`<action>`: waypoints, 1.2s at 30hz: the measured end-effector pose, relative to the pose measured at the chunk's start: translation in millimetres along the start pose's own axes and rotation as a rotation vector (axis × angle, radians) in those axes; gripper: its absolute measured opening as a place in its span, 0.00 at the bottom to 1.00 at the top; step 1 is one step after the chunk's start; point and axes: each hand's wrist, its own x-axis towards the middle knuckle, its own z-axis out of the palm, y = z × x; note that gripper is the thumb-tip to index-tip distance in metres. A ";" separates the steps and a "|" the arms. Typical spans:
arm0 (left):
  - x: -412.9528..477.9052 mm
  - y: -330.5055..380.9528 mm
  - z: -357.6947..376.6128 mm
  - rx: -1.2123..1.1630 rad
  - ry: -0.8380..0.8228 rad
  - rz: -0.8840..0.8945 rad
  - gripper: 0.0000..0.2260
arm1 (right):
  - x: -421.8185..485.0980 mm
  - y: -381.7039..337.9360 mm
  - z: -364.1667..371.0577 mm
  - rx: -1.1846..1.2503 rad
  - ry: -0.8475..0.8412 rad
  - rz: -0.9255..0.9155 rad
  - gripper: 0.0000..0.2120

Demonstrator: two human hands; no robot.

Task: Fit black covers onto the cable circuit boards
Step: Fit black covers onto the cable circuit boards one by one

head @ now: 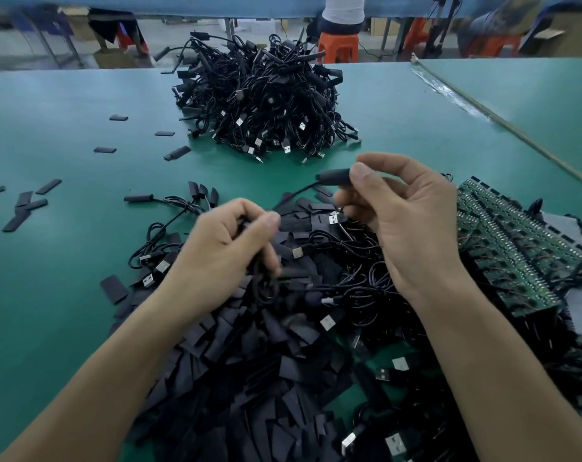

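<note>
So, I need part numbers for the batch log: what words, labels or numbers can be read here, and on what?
No text can be read in this view.
On the green circuit boards: any print is too small and blurred.
On the USB plugs: no legible letters.
On the black covers: plain, no print seen.
</note>
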 end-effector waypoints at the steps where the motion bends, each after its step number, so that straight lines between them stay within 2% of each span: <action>1: 3.0 -3.0 -4.1 -0.043 0.080 0.004 0.07 | 0.4 0.2 -0.7 -0.047 0.010 -0.003 0.05; 4: 14.5 -16.9 -21.8 -0.093 0.343 0.003 0.03 | 3.8 0.0 -6.0 -0.273 0.045 -0.026 0.06; 6: 20.8 -29.6 -31.7 0.003 0.487 -0.041 0.02 | 5.9 -1.1 -11.0 -0.501 0.068 -0.091 0.07; 7: 22.7 -36.5 -36.0 0.089 0.530 -0.083 0.05 | 6.0 -3.1 -13.0 -0.627 0.080 -0.146 0.07; 9: 23.3 -46.8 -43.9 0.308 0.524 -0.200 0.19 | 4.8 -11.8 -17.4 -0.890 0.117 -0.254 0.09; 11: 21.9 -51.4 -47.7 0.523 0.437 -0.277 0.28 | 3.9 -22.4 -24.1 -1.131 0.147 -0.266 0.12; 14: 17.5 -55.8 -41.3 0.814 0.300 -0.287 0.33 | 4.6 -30.5 -34.6 -1.423 0.078 -0.038 0.17; 16: 15.2 -58.9 -36.0 0.911 0.257 -0.279 0.32 | 4.7 -31.3 -35.2 -1.494 0.033 0.106 0.20; 18: 14.8 -58.9 -34.2 0.936 0.278 -0.275 0.31 | 5.3 -31.5 -35.2 -1.500 0.026 0.112 0.22; 20: 15.5 -56.5 -32.9 0.916 0.325 -0.255 0.31 | 6.8 -30.8 -36.9 -1.411 0.006 0.017 0.24; 23: 11.9 -46.9 -23.3 0.916 0.412 -0.129 0.29 | 4.1 -33.3 -31.0 -1.140 -0.056 -0.138 0.21; 25: 9.7 -36.1 -16.2 0.912 0.429 0.012 0.22 | 0.8 -32.8 -22.4 -0.894 -0.129 -0.192 0.19; 26: 8.7 -29.9 -13.0 0.857 0.399 0.076 0.18 | -1.6 -31.8 -16.8 -0.784 -0.172 -0.207 0.19; 28: 6.4 -15.4 -7.1 0.584 0.248 0.143 0.12 | -6.5 -28.8 -4.5 -0.629 -0.241 -0.220 0.17; 31: -1.1 5.1 4.8 0.167 -0.048 0.169 0.11 | -10.6 -19.2 6.2 -0.568 -0.241 -0.204 0.12; 33: -4.7 8.7 10.6 0.115 -0.135 0.215 0.11 | -11.4 -12.4 8.8 -0.561 -0.217 -0.177 0.10; 36: -6.3 9.2 14.8 0.038 -0.125 0.215 0.08 | -12.2 -8.7 11.5 -0.421 -0.227 -0.099 0.11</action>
